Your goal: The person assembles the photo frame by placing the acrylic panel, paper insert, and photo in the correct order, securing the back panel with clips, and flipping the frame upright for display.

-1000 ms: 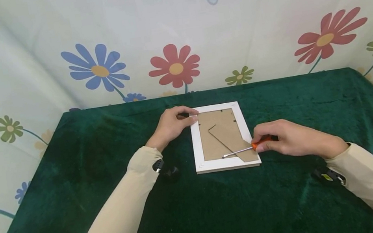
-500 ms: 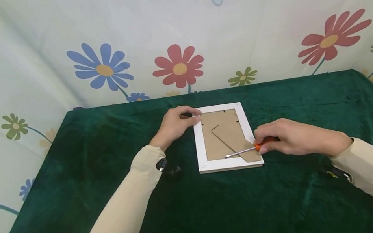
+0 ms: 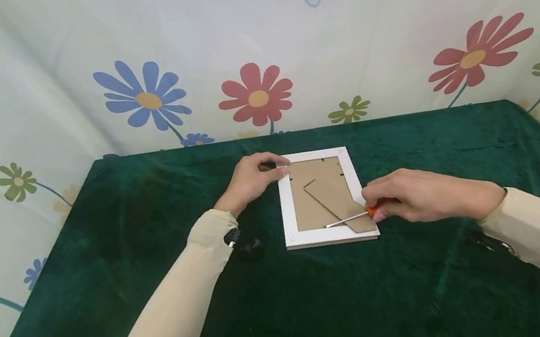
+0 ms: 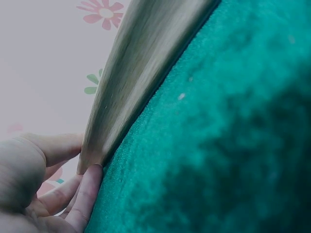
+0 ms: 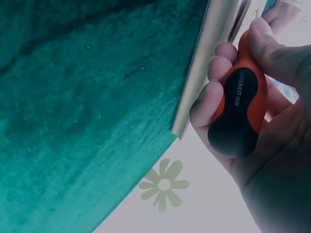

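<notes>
A white picture frame (image 3: 287,206) lies face down on the green cloth, its brown backing board (image 3: 309,170) upward. An easel leg (image 3: 338,198) slants across the board, and small dark tabs sit along the frame's inner edge. My left hand (image 3: 252,179) grips the far left corner; in the left wrist view, thumb and fingers (image 4: 87,194) lie about that corner. My right hand (image 3: 424,193) holds a screwdriver (image 3: 351,218) low over the frame, its tip at the backing's near edge. Curled fingers wrap its orange and black handle (image 5: 239,109) in the right wrist view.
The green velvet cloth (image 3: 290,315) covers the table out to its far edge. Behind hangs a pale flower-printed curtain (image 3: 374,21). A small dark object (image 3: 251,247) is below the left wrist, and dark straps (image 3: 232,237) circle both wrists.
The head view shifts slightly. The right wrist and forearm have risen a little, while the screwdriver tip stays at the backing's near edge. The left hand keeps its grip on the frame.
</notes>
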Tool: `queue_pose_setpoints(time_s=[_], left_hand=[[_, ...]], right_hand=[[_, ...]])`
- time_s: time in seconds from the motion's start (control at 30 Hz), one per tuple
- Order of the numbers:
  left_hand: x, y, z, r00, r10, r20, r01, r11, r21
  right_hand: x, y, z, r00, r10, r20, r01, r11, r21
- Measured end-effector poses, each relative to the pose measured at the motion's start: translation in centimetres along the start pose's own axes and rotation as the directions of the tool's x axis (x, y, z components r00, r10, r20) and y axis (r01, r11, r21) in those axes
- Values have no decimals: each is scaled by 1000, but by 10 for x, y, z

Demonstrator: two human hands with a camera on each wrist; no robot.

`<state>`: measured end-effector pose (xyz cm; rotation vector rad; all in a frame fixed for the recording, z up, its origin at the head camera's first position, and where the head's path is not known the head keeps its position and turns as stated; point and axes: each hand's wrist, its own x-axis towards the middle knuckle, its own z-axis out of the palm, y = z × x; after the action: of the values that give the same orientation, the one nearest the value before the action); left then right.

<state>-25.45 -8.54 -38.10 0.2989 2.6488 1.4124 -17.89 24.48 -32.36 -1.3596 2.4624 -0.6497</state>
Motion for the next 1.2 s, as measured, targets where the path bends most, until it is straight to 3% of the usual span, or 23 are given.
queue_pose_setpoints(time_s=[0.37,0.7,1.2], left_hand=[[-2,0,2,1000,-3,12,3,1000,-1],[-2,2,1,1000,-6,15,6,1000,-3],[-2,2,-2,1000,-7,10,7,1000,3]], right_hand=[[-13,8,18,995,14,-96,-12,1000,21],[-12,10,20,994,38,-100,-33,998,53],[-8,9,15,997,-10,-78,13,999,38]])
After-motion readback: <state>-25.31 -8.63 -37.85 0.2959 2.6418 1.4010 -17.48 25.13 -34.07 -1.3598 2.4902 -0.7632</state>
